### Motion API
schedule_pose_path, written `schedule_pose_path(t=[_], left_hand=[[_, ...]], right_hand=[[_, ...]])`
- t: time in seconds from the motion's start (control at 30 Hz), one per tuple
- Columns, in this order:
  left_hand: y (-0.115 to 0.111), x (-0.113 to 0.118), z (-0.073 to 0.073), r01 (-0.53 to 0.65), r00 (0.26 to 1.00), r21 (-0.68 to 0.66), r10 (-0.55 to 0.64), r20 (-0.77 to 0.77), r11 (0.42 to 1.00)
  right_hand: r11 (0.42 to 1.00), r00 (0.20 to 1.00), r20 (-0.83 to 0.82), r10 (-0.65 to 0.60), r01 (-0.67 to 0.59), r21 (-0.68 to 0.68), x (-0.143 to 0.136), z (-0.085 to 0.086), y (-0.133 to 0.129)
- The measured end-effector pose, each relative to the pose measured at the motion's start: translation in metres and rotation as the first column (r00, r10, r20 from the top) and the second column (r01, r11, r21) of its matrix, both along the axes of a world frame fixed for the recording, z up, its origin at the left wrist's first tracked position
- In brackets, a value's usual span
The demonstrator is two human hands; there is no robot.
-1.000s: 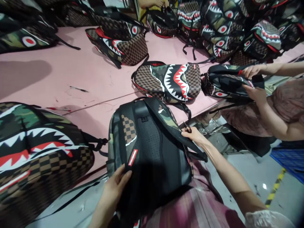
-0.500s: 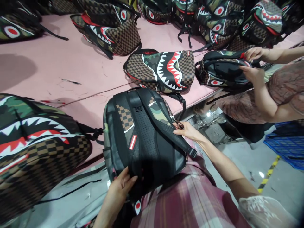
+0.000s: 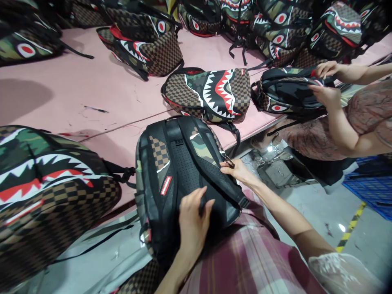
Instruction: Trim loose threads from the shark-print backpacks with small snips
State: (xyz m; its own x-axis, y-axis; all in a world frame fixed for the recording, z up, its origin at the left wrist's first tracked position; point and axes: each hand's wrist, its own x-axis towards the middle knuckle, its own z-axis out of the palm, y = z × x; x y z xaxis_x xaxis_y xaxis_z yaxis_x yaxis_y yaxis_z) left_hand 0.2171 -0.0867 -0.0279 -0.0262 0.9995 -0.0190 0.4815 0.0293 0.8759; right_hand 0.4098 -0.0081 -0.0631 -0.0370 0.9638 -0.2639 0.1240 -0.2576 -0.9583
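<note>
A black backpack [image 3: 186, 163] leans between the table's front edge and my lap, its padded back and straps facing up. It has checkered and camouflage patches and a small red label [image 3: 165, 185]. My left hand [image 3: 195, 216] is over the lower middle of the back panel, fingers bent and apart, with nothing visible in it. At the bag's right side, my right hand [image 3: 234, 169] is closed round small dark metal scissors or snips [image 3: 228, 160], its fingertips by the right strap.
On the pink table [image 3: 122, 98] are a shark-mouth backpack [image 3: 214, 94], a pen [image 3: 96, 109] and a large bag [image 3: 55, 183] at left. More backpacks [image 3: 275, 32] line the back. At right, another person's hands [image 3: 327, 83] hold a black bag [image 3: 288, 92].
My left hand has moved up and right from the bag's lower left edge to over its back panel. My right hand stays at the right side, still holding the tool.
</note>
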Motion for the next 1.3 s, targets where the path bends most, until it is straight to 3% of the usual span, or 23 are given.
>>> schedule_pose_path(t=[0.1,0.17,0.27,0.33,0.43,0.53,0.6,0.77,0.97,1.1,1.23,1.3], left_hand=[[0.018,0.033,-0.013,0.032,0.901,-0.351,0.125,0.416,0.936],[0.027,0.043,-0.021,0.029,0.823,-0.455,0.238,0.517,0.890],[0.032,0.049,-0.026,0.030,0.796,-0.456,0.255,0.550,0.889],[0.031,0.050,-0.026,0.125,0.767,-0.467,0.213,0.605,0.876],[0.030,0.052,-0.025,0.220,0.707,-0.489,0.207,0.676,0.844],[0.032,0.053,-0.026,0.209,0.691,-0.489,0.225,0.687,0.847],[0.034,0.054,-0.027,0.204,0.686,-0.490,0.234,0.689,0.847],[0.035,0.055,-0.029,0.199,0.678,-0.489,0.241,0.694,0.849],[0.034,0.055,-0.029,0.196,0.674,-0.499,0.254,0.694,0.844],[0.035,0.054,-0.027,0.195,0.669,-0.502,0.260,0.696,0.843],[0.034,0.055,-0.032,0.227,0.683,-0.486,0.218,0.697,0.844],[0.032,0.057,-0.036,0.182,0.728,-0.464,0.199,0.657,0.867]], right_hand=[[0.998,0.998,0.054,-0.034,0.031,0.047,-0.002,-0.003,-0.006],[0.996,0.998,0.057,-0.027,0.022,0.091,-0.001,-0.004,-0.010],[0.994,0.999,0.044,-0.026,0.021,0.107,0.000,-0.004,-0.015],[0.996,0.998,0.058,-0.017,0.012,0.083,0.003,-0.003,-0.019],[0.995,0.972,0.232,0.032,-0.053,0.084,0.014,0.006,-0.026],[0.975,0.838,0.545,0.014,-0.133,0.180,0.030,0.019,-0.041],[0.953,0.743,0.669,-0.012,-0.193,0.233,0.038,0.024,-0.053],[0.905,0.687,0.717,-0.114,-0.226,0.360,0.038,0.020,-0.071],[0.863,0.651,0.736,-0.185,-0.251,0.438,0.033,0.010,-0.073],[0.884,0.701,0.688,-0.186,-0.186,0.429,0.031,0.005,-0.073],[0.963,0.856,0.500,-0.136,-0.005,0.270,0.025,-0.004,-0.071],[0.977,0.925,0.342,-0.167,0.109,0.183,0.022,-0.011,-0.069]])
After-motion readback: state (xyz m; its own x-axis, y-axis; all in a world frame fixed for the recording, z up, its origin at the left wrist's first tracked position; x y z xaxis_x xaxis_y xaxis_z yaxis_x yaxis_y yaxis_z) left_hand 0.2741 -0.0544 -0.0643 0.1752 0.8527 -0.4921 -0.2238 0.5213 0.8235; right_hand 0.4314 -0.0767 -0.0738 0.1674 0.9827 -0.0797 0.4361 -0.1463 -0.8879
